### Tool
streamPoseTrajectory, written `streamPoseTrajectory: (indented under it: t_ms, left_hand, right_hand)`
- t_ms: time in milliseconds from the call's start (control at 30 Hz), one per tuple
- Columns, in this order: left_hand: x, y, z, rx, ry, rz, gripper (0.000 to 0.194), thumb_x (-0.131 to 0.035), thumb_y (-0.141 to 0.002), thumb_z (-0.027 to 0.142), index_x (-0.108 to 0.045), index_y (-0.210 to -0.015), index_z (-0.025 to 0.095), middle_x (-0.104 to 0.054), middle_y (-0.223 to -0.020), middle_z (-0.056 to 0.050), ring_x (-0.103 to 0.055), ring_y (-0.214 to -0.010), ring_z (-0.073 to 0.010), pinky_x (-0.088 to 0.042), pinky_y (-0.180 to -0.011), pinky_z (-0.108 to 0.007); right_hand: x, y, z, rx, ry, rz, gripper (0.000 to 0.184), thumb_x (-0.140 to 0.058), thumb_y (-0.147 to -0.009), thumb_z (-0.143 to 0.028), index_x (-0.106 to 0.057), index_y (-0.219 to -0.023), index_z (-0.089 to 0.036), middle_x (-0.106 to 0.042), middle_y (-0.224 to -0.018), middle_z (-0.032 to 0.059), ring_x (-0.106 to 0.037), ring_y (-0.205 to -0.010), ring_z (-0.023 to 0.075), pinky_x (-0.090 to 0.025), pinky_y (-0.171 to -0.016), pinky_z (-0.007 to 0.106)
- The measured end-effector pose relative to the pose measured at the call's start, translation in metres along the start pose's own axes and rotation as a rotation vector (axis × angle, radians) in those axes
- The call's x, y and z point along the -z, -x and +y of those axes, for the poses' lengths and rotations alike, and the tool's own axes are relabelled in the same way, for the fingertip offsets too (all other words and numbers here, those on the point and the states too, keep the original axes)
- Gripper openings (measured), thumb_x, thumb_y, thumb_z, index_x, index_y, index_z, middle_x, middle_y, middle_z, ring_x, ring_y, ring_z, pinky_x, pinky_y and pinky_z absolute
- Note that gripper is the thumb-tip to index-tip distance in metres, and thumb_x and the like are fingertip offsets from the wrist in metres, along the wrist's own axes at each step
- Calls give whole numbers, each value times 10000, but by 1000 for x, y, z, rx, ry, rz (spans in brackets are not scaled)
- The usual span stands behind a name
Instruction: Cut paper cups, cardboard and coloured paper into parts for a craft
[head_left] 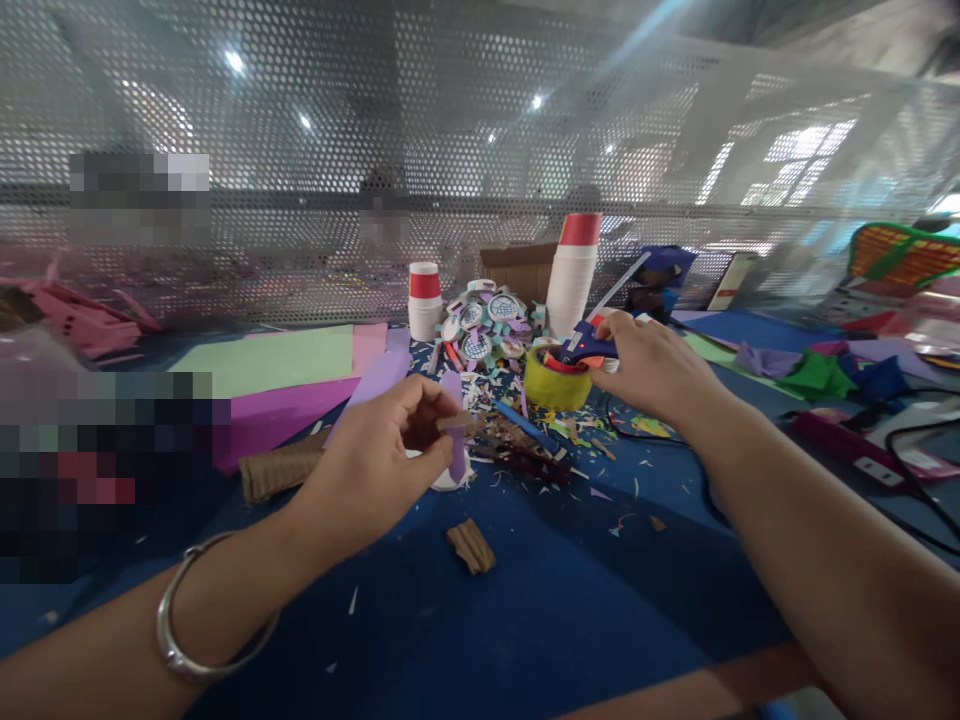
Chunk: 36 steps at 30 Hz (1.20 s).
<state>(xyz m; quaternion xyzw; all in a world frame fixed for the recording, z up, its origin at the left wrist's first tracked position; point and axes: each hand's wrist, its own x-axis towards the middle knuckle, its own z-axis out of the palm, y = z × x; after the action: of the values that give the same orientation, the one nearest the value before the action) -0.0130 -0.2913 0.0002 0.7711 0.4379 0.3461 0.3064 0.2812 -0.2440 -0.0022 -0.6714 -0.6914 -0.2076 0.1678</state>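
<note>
Purple, narrow paper strip [455,462] stands in the pinched grip of the left hand [382,465], its ends showing above and below; the right hand [656,370] holds a dark-blue plastic glue gun [585,343].

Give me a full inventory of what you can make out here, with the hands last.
perforated panel: one, grey, behind the table
table: one, dark blue, below
cup stacks: two, white with red tops, back
cardboard box: one, brown, between the stacks
round pieces: many, mostly white, piled before the box
paper scraps: uncountable, mixed, mid-table
tape roll: one, yellow, before the right stack
glue gun: one, blue, at the tape roll
strip: one, purple, at the left fingertips
corrugated piece: one, brown, front centre
green sheet: one, pale green, back left
bracelet: one, silver, left wrist
left hand: one, holding the strip
right hand: one, on the glue gun
</note>
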Motion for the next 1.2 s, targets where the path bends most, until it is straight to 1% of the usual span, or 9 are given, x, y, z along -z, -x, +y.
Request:
streamPoseTrajectory:
  t_ms: [133, 233, 367, 467, 567, 700, 867, 1033, 1200]
  left_hand:
    - [1, -1, -2, -7, -5, 21, 172, -595, -800, 211, -566, -969, 192, -707, -899, -50, -655, -752, -168, -511, -690, -312]
    - [1, -2, -2, -18, -32, 23, 157, -566, -805, 207, -557, -961, 195, -706, -855, -34, -655, -734, -163, -509, -672, -303]
    - [1, -2, -3, -15, -107, 36, 137, -542, -807, 197, -550, -943, 207, -697, -816, -11, -657, -746, -162, -503, -674, -302]
    - [2, -2, -4, 10, -121, 49, 146, -543, -792, 178, -546, -935, 209, -676, -823, 0, -643, -714, -145, -497, -672, -300]
    - [2, -5, -6, 32, -88, 46, 144, -555, -795, 203, -540, -938, 212, -649, -806, 10, -622, -697, -141, -491, -674, -306]
    - [1, -10, -12, 91, 12, 10, 217, -613, -753, 220, -537, -955, 204, -639, -809, 3, -621, -727, -161, -491, -677, -315]
    - [1, -13, -15, 142, 168, -20, 263, -636, -706, 176, -533, -947, 190, -659, -859, -14, -640, -777, -168, -497, -717, -315]
    - [0, -11, -16, 147, 234, -75, 255, -628, -726, 193, -521, -956, 211, -663, -846, -8, -642, -843, -180, -491, -737, -317]
    - [-1, -11, -15, 160, 226, -92, 287, -649, -726, 245, -504, -973, 213, -636, -820, -4, -626, -801, -183, -469, -705, -321]
  right_hand:
    - [7, 1, -3, -42, 13, 19, 359, -594, -746, -323, -540, -1054, -147, -663, -938, 156, -614, -853, 323, -428, -705, 386]
    - [16, 0, -4, -113, 11, 62, 388, -625, -735, -351, -549, -1058, -149, -664, -932, 160, -606, -875, 330, -433, -728, 410]
    - [30, 0, -3, -206, -52, 180, 414, -676, -711, -353, -556, -1053, -152, -658, -961, 171, -596, -938, 350, -434, -770, 448]
    - [38, 3, -7, -230, -146, 274, 384, -684, -715, -349, -559, -1034, -176, -670, -988, 158, -615, -906, 333, -443, -756, 434]
    - [40, 9, -17, -155, -245, 355, 362, -693, -717, -368, -572, -1014, -200, -684, -1000, 116, -640, -848, 291, -462, -714, 385]
    - [37, 18, -35, -3, -351, 405, 382, -739, -671, -373, -597, -989, -214, -693, -892, 51, -657, -749, 226, -483, -642, 316]
    - [30, 24, -51, 167, -382, 390, 372, -715, -699, -329, -598, -1028, -203, -708, -932, 60, -678, -793, 241, -521, -677, 338]
    - [28, 28, -55, 208, -382, 403, 369, -703, -728, -319, -584, -1060, -209, -712, -947, 58, -690, -763, 234, -541, -659, 340]
    - [29, 29, -55, 224, -384, 417, 355, -693, -742, -320, -579, -1064, -224, -708, -963, 56, -696, -776, 244, -548, -664, 352]
